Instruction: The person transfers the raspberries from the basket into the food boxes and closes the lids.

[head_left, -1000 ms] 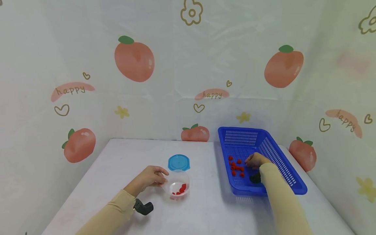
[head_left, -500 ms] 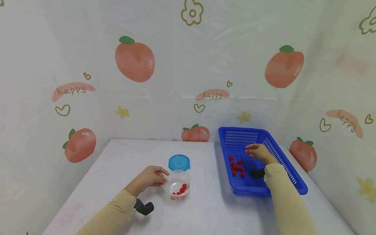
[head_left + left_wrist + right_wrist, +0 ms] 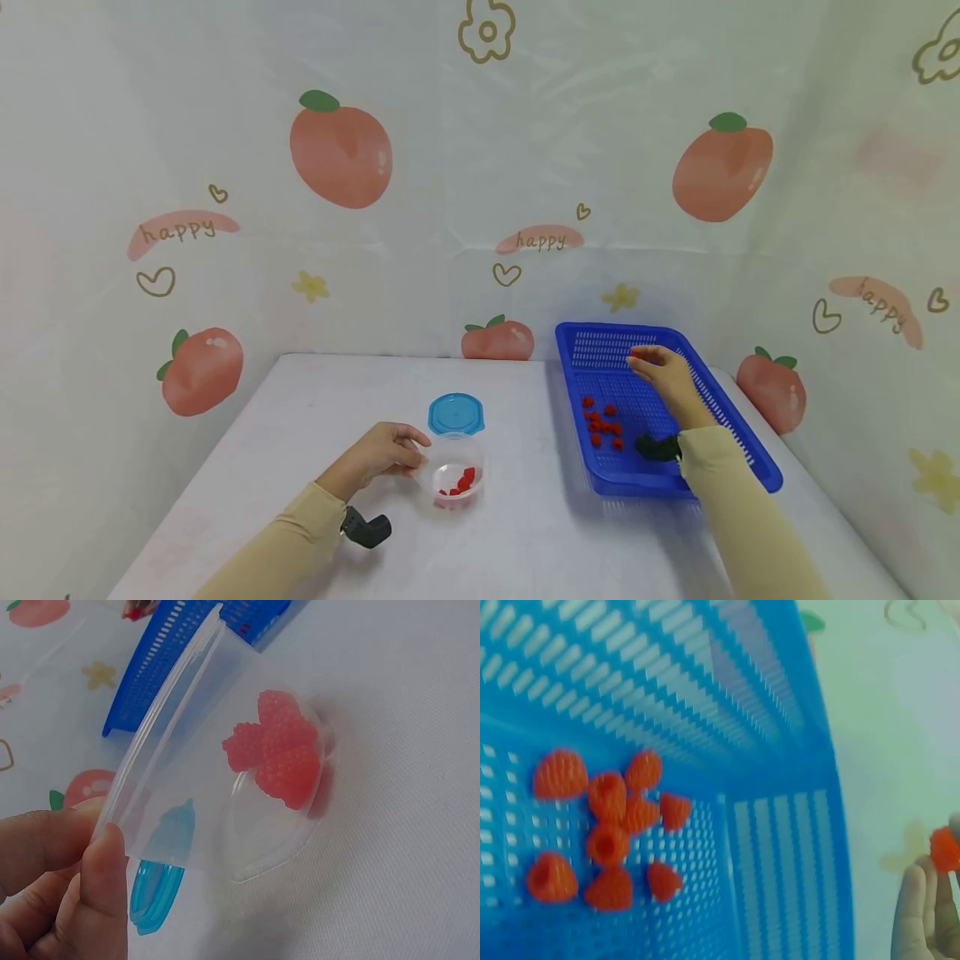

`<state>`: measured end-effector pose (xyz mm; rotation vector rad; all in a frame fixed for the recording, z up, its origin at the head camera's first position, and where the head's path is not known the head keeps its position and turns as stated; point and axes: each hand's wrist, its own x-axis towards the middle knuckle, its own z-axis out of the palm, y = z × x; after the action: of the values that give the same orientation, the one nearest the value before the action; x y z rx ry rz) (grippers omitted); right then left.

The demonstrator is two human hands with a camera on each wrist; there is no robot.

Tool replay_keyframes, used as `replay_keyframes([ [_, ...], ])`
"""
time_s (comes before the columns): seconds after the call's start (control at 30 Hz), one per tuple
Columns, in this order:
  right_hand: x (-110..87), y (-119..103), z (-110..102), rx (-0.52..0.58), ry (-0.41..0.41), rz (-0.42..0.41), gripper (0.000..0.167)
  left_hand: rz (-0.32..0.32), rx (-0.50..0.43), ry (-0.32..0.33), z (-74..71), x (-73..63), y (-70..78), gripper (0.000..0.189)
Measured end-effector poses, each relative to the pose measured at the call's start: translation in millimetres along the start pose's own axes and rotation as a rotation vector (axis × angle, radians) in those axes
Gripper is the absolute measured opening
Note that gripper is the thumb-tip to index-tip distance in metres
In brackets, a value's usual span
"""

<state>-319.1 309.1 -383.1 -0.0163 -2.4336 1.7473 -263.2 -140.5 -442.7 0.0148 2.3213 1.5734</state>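
My left hand pinches the rim of a clear plastic tub between thumb and fingers. Several raspberries lie on the bottom of the tub, to one side. Over the far part of the blue basket, my right hand is raised, holding one raspberry at its fingertips. In the right wrist view, more raspberries sit clustered on the basket's slotted floor. Part of the right hand is cut off at that view's edge.
A blue lid lies on the white table just behind the tub. The basket stands to the right, its perforated walls rising around the fruit. A printed cloth hangs behind the table.
My right hand has risen from the basket floor and moved toward its back, carrying a raspberry. The left hand and the tub have stayed in place.
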Motion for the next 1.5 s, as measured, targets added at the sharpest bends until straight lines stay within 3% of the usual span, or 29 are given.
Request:
replay_keyframes([
  [0.33, -23.7, -36.2, 27.3, 0.013, 0.087, -0.109, 0.048, 0.007, -0.007, -0.006, -0.7, 0.6, -0.4, 0.026],
  [0.57, -43.6, -53.3, 54.7, 0.120, 0.020, -0.140, 0.035, 0.005, 0.001, -0.001, -0.4, 1.3, -2.2, 0.026],
  [0.8, -64.1, -58.7, 86.0, 0.174, -0.057, -0.144, 0.036, 0.000, 0.004, 0.004, -0.2, 1.9, -3.6, 0.025],
  [1.03, -83.5, -55.5, 119.4, 0.227, -0.153, -0.172, 0.033, -0.001, 0.000, 0.001, -0.6, 1.5, -3.0, 0.026],
  [1.27, -101.7, -35.1, 158.3, 0.178, -0.283, -0.160, 0.030, 0.003, -0.002, -0.005, -1.1, 0.7, -2.0, 0.026],
  [1.5, -110.3, -9.0, 186.2, 0.140, -0.329, -0.042, 0.032, 0.021, -0.022, -0.034, -2.5, 2.6, -3.5, 0.031],
])
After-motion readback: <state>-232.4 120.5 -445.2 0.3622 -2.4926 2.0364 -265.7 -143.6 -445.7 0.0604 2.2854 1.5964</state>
